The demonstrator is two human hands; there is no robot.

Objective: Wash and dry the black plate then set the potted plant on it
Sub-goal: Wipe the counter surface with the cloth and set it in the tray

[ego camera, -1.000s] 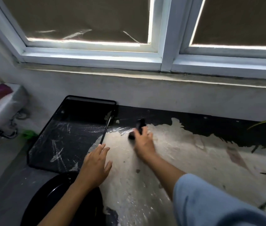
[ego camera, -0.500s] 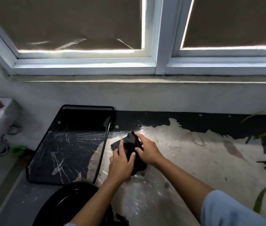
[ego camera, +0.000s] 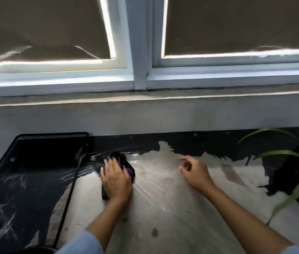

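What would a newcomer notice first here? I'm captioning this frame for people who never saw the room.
Probably the left hand pressing a dark cloth flat on the peeling, wet-looking counter at centre. The right hand hovers beside it, holding nothing. A black mesh tray sits at left, the potted plant at far right.

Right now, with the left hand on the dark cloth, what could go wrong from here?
1. The counter looks wet and glossy, so the dark cloth under the left hand might soak up water and dry the plate poorly.
2. The right hand hovers near the potted plant; a quick reach may bend its long leaves.
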